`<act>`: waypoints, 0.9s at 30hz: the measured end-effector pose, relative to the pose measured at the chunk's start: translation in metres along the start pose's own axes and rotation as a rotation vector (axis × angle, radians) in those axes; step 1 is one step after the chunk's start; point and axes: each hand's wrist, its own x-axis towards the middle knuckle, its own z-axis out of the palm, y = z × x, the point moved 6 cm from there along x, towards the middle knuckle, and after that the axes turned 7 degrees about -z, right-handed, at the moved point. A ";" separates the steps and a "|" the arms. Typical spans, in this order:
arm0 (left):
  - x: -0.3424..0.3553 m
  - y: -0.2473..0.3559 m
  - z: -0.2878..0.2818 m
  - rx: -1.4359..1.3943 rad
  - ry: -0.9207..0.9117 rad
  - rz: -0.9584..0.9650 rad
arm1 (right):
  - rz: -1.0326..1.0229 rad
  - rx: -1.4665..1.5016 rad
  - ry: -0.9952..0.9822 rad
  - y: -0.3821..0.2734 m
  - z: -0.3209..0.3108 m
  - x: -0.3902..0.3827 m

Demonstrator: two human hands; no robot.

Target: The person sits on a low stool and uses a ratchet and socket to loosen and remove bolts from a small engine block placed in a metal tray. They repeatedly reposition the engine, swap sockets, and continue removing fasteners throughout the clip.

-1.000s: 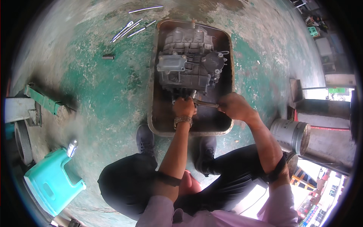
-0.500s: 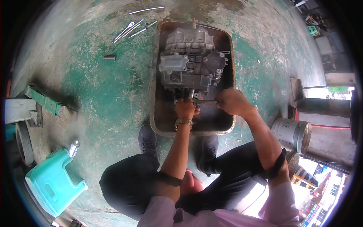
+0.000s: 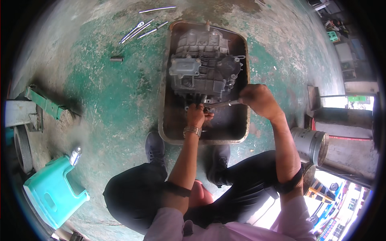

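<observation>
A grey metal gearbox-like housing (image 3: 203,66) lies in a rusty-rimmed rectangular tray (image 3: 245,127) on the floor ahead of me. My right hand (image 3: 259,100) is closed round the outer end of a ratchet wrench (image 3: 223,104), whose handle slants up to the right over the tray. My left hand (image 3: 196,115) is closed at the wrench's head, by the near end of the housing. A short shiny cylindrical piece (image 3: 204,97) shows between that hand and the housing. The fastener under the wrench head is hidden by the left fingers.
Several steel bars and a ratchet (image 3: 138,26) lie on the floor beyond the tray's left. A dark socket (image 3: 116,59) rests nearer. At the left are a turquoise plastic stool (image 3: 52,197), a spray can (image 3: 75,156) and a green metal bracket (image 3: 44,102). A bucket (image 3: 307,146) stands right.
My right hand has swung the wrench's outer end away from me and slightly right, so the handle now slants. My left hand stays at the wrench head.
</observation>
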 end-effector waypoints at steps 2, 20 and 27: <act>-0.002 0.000 0.001 -0.034 -0.027 -0.007 | 0.151 0.075 0.074 0.006 -0.002 0.001; -0.008 -0.002 0.009 -0.064 -0.014 0.005 | 0.572 0.428 0.282 0.061 0.016 -0.015; -0.007 -0.002 0.010 -0.056 -0.050 0.012 | 0.528 0.342 0.278 0.058 0.012 -0.015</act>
